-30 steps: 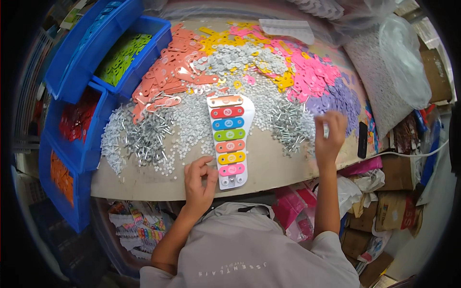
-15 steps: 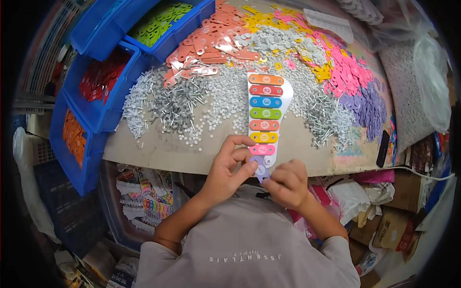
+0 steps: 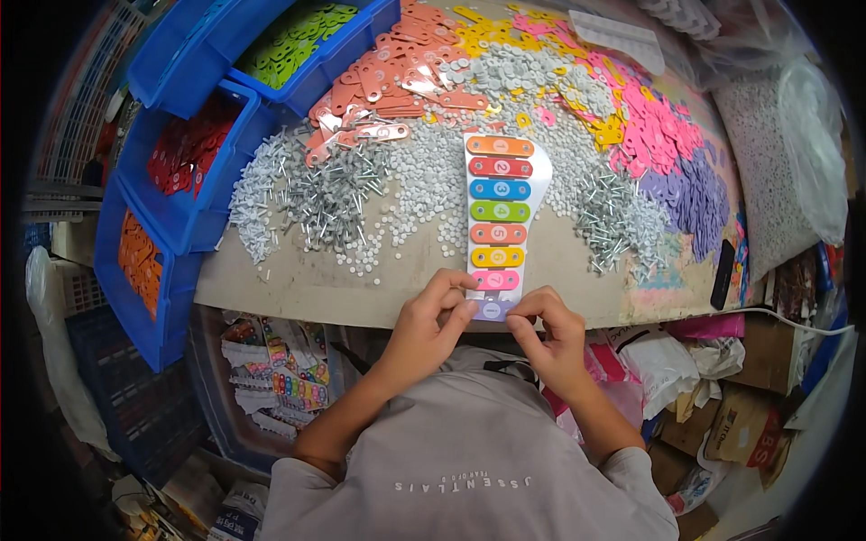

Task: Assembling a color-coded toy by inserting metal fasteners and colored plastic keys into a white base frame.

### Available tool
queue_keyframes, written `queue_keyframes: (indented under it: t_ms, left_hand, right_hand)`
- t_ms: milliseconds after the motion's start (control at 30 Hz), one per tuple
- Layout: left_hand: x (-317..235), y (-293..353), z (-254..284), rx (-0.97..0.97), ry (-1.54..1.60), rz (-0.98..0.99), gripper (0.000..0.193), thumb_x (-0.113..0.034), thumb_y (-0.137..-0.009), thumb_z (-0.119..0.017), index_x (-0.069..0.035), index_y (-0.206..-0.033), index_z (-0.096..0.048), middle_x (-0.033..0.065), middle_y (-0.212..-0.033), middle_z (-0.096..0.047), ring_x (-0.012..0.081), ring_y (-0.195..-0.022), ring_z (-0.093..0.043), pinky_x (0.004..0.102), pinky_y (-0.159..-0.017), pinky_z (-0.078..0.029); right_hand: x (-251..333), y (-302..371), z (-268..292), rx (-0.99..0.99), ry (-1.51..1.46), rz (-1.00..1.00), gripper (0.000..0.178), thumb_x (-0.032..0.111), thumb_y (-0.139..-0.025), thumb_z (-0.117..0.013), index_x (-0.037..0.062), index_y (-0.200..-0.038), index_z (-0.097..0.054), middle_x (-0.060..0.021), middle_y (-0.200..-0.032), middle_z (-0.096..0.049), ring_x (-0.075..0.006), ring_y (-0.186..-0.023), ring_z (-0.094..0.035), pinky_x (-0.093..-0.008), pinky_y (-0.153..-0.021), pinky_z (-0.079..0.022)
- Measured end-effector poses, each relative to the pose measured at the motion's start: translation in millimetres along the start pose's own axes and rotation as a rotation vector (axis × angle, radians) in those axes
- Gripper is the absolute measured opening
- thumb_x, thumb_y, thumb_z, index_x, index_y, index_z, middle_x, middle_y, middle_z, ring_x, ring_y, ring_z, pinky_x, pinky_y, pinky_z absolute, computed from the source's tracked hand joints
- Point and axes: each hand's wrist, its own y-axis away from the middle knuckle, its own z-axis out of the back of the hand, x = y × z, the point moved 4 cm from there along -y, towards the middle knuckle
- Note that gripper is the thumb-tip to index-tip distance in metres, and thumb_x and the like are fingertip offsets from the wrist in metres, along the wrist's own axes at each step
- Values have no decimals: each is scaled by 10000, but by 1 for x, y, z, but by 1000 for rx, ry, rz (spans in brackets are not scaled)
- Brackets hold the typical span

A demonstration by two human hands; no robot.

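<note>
A toy xylophone with a white base (image 3: 535,187) lies lengthwise on the table, its narrow end toward me. Bars in several colours cross it, from an orange bar (image 3: 501,146) at the far end to a pink bar (image 3: 496,280) nearer me. Across the near end lies a purple bar (image 3: 490,311), level with the others. My left hand (image 3: 431,317) pinches its left end, with the index finger stretched up beside the pink bar. At its right end, the thumb and index finger of my right hand (image 3: 552,335) close on it; the exact contact is partly hidden.
Loose silver screws (image 3: 336,203), white washers (image 3: 419,171) and more screws (image 3: 606,221) surround the xylophone. Salmon bars (image 3: 383,77), pink bars (image 3: 654,131) and purple bars (image 3: 695,203) are heaped farther out. Blue bins (image 3: 185,236) stand left. The table's front edge runs just below my hands.
The purple bar has turned from slanting toward me to lying straight across the base's near end. My right hand has shifted slightly right, its fingers now at the bar's right end.
</note>
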Motion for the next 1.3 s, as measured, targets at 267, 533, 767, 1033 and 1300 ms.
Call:
queue_keyframes:
  t_ms: [267,533,767,1033,1300]
  left_hand:
    - [-1,-8,1,-169,-481,-350,246,-88,-877,-724,-64,-1096,-613,5,-655,-491,218,-639,-520,370,-728,-396]
    - [1,-14,1,-183,-386,-295,352,-67,-837,-755,-65,-1135,-570,-6,-630,-470,215,-607,-504,380,-705,-375]
    - [2,-13,4,-153,-378,-308,334,-85,-857,-746,-61,-1140,-571,3,-669,-529,225,-635,-544,388,-676,-421]
    - [-14,15,146,-949,-836,-377,80,-105,-907,-698,-26,-922,-690,98,-800,-607,282,-787,-599,426,-767,-463]
    - [4,6,205,-928,-1263,-354,137,-91,-904,-686,-34,-1018,-736,130,-823,-593,324,-818,-568,430,-762,-445]
  right_hand:
    - [-1,-6,-7,-17,239,117,68,-49,-868,-690,-12,-904,-645,-93,-869,-615,-170,-762,-588,-279,-698,-476]
    - [-28,-4,1,-27,48,-298,227,21,-921,-690,28,-1028,-489,3,-664,-559,-43,-575,-475,-244,-516,-366]
    - [-49,-19,11,182,-332,-491,178,98,-983,-647,102,-994,-469,75,-614,-464,-7,-483,-352,-214,-410,-230]
    - [-63,-10,18,-56,-481,-423,127,151,-1043,-572,88,-979,-482,58,-618,-442,-34,-471,-350,-214,-412,-240]
    - [-67,-9,13,-59,-332,-372,124,147,-1036,-589,67,-966,-525,54,-636,-489,-27,-481,-404,-208,-426,-288]
